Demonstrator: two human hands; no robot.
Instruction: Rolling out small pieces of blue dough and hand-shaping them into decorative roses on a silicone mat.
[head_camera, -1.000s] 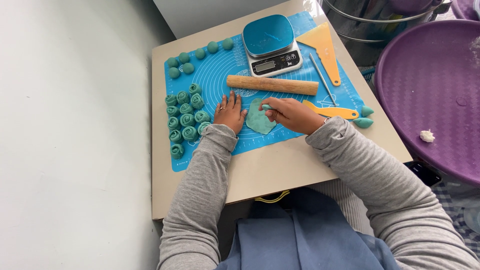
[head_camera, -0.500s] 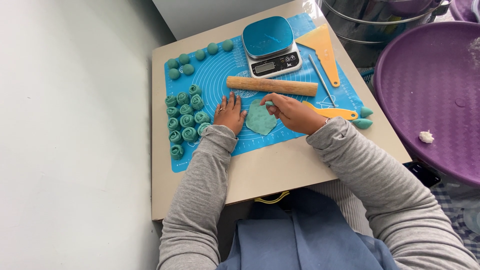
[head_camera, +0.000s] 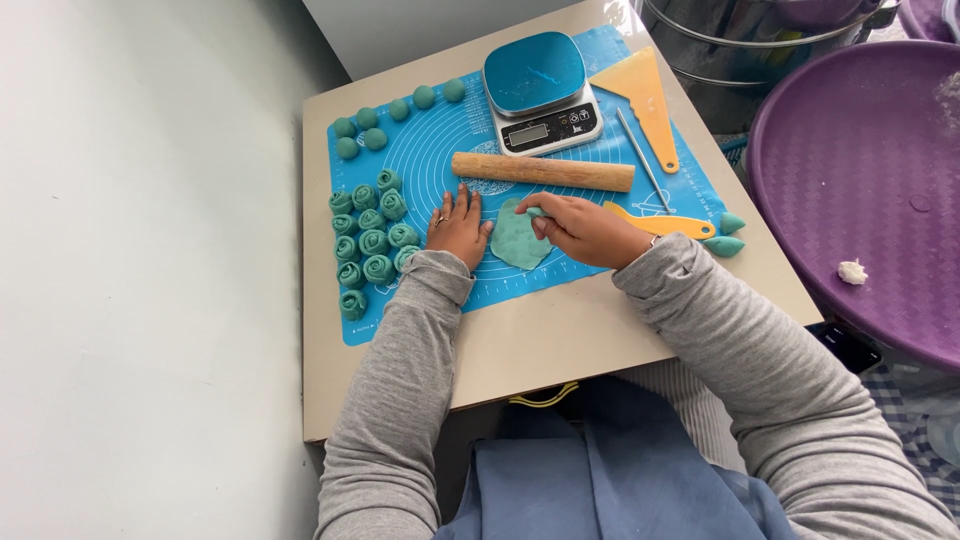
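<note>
We rest our left hand (head_camera: 458, 228) flat on the blue mat (head_camera: 440, 160), fingers released and spread, just beside the flattened teal dough piece (head_camera: 518, 240). Our right hand (head_camera: 580, 228) lies on the other side of that piece, its fingers pinching the top edge of the dough. The dough piece sits on the mat, near the front edge, just below the wooden rolling pin (head_camera: 542, 171). Rolled teal dough rosettes (head_camera: 370, 240) cluster to the left, small dough balls (head_camera: 395, 115) above them. A kitchen scale (head_camera: 541, 90) stands at the far side of the surface (head_camera: 560, 340).
</note>
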